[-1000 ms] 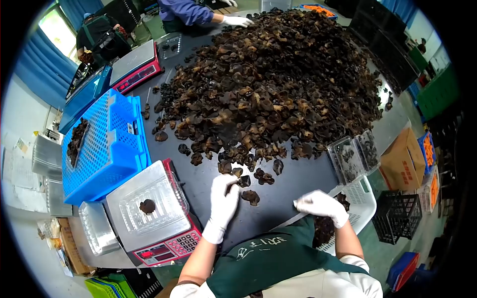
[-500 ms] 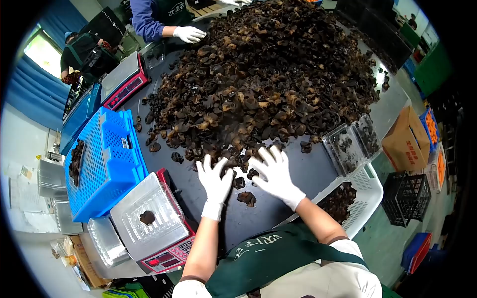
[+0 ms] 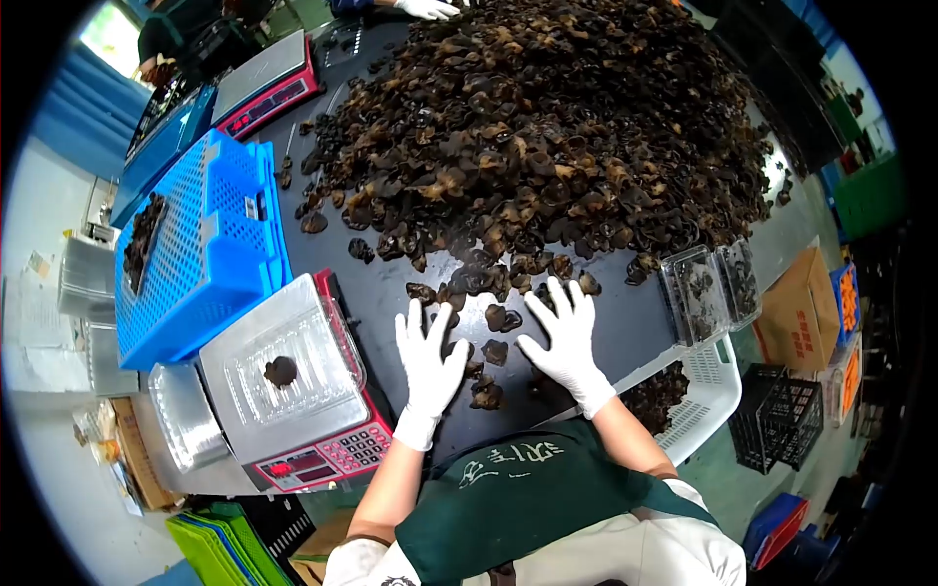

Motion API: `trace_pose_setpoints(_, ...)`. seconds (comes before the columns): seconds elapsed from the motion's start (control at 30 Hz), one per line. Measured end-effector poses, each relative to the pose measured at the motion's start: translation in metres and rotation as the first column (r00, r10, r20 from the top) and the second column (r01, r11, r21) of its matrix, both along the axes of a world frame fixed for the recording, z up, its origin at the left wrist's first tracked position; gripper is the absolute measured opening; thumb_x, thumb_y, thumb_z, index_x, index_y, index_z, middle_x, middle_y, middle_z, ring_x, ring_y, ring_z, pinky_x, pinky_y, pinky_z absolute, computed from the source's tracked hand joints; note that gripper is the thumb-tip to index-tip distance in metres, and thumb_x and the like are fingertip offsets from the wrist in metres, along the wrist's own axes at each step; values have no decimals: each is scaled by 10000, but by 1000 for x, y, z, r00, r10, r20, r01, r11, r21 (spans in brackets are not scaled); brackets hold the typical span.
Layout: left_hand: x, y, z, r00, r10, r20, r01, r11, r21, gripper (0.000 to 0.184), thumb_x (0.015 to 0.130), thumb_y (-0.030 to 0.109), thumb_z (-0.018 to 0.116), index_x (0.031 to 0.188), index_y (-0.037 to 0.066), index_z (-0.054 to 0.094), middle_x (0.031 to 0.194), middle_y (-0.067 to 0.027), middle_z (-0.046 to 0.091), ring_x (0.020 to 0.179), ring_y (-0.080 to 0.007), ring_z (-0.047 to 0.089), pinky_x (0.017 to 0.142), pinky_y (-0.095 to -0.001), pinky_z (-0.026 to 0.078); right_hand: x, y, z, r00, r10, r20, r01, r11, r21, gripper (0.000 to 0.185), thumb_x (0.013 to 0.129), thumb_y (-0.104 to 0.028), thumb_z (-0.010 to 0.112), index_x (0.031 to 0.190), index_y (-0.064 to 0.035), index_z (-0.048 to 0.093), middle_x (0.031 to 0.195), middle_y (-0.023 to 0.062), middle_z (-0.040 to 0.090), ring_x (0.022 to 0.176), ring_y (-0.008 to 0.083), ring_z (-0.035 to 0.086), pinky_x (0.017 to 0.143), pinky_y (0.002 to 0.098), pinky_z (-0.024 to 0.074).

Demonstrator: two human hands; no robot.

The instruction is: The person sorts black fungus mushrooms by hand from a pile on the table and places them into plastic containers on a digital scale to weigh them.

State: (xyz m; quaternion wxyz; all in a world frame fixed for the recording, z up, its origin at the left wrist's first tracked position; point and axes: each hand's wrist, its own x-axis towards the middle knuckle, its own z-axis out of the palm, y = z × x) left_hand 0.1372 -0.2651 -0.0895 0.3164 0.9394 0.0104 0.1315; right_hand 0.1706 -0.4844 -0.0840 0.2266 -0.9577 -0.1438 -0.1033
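White gloves cover both of my hands. My left hand (image 3: 430, 363) has its fingers spread over the dark tabletop (image 3: 625, 327), beside a few loose pieces of black fungus (image 3: 486, 393). Opposite it, my right hand (image 3: 567, 344) is also spread, with its thumb pointing toward more loose pieces. Between the two hands lie several single bits of fungus (image 3: 495, 352). Just beyond my fingertips a large heap of black fungus (image 3: 547, 146) covers the far part of the table. Neither hand holds anything that I can see.
On the left stand a red-edged scale (image 3: 293, 381) bearing a clear tray and one fungus piece, and a blue crate (image 3: 195, 254). At right are clear boxes (image 3: 696, 293) and a white basket (image 3: 718, 391) with fungus. Another person's gloved hand (image 3: 427, 9) touches the heap's far edge.
My hands have moved apart and back from the heap, and more loose pieces now lie near them. The view has shifted, so the far worker shows less.
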Motion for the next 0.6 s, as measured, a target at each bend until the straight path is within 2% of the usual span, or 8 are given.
trace_pose_setpoints(0.07, -2, -2, 3, 989, -134, -64, 139, 988, 71, 453, 768, 204, 685, 1215, 167, 619, 1451, -245, 358, 1335, -458, 301, 1122, -555, 214, -8, 9, -2, 976, 211, -48, -209, 977, 41, 591, 735, -376, 705, 1287, -214, 570, 1416, 154, 429, 1322, 448, 311, 1060, 651, 211)
trace_pose_setpoints(0.13, -18, 1, -3, 973, -213, -89, 215, 977, 17, 341, 758, 199, 684, 1096, 164, 665, 1434, -250, 382, 1326, -464, 320, 1123, -551, 220, -30, 18, 6, 906, 399, -137, -401, 916, 16, 549, 724, -347, 718, 1246, -217, 608, 1392, 133, 468, 1316, 448, 328, 1079, 616, 224)
trace_pose_setpoints(0.17, -28, 3, -6, 977, -194, -90, 192, 981, -28, 275, 745, 186, 688, 1017, 147, 678, 1422, -247, 402, 1309, -454, 351, 1122, -546, 231, -43, 16, -1, 881, 453, -139, -449, 892, 57, 533, 719, -338, 721, 1229, -224, 620, 1379, 120, 482, 1313, 434, 342, 1078, 621, 225)
trace_pose_setpoints(0.23, -51, 10, -7, 982, -166, -90, 157, 982, -105, 296, 745, 133, 690, 1040, 136, 673, 1421, -228, 413, 1297, -435, 383, 1104, -518, 283, -53, 10, 1, 851, 515, -100, -505, 856, 111, 453, 716, -313, 721, 1158, -230, 669, 1343, 98, 515, 1281, 390, 396, 1067, 612, 243)
trace_pose_setpoints(0.37, -78, 13, 5, 988, -62, -139, 25, 966, -258, 300, 790, 75, 660, 1089, 104, 655, 1397, -207, 430, 1286, -380, 413, 1074, -438, 346, -50, -9, 13, 941, 338, -13, -320, 902, 292, 396, 641, -141, 735, 1033, -119, 686, 1239, 131, 552, 1173, 373, 471, 1021, 507, 347)
trace_pose_setpoints(0.43, -83, 16, 13, 984, -16, -175, -30, 965, -260, 323, 798, 71, 657, 1120, 83, 633, 1375, -200, 432, 1262, -367, 435, 1060, -422, 362, -50, -16, 11, 989, 142, -32, -120, 920, 372, 337, 705, -53, 694, 1039, -93, 682, 1170, 126, 587, 1119, 336, 519, 977, 427, 407)
trace_pose_setpoints(0.53, -88, 16, 29, 985, -4, -173, -53, 946, -321, 309, 778, 71, 668, 1085, 66, 631, 1199, -177, 524, 1117, -332, 513, 963, -404, 428, -50, -33, 4, 992, 24, -125, 32, 901, 433, 298, 773, -15, 646, 1062, -82, 677, 1110, 122, 613, 1060, 299, 563, 932, 383, 449)
trace_pose_setpoints(0.6, -89, 15, 37, 977, -108, -186, 57, 965, -257, 277, 759, 75, 678, 1032, 60, 636, 1033, -129, 578, 968, -302, 547, 854, -388, 459, -53, -40, 3, 988, 32, -149, 35, 904, 426, 295, 782, -19, 638, 1068, -82, 675, 1096, 122, 616, 1056, 291, 569, 932, 372, 450)
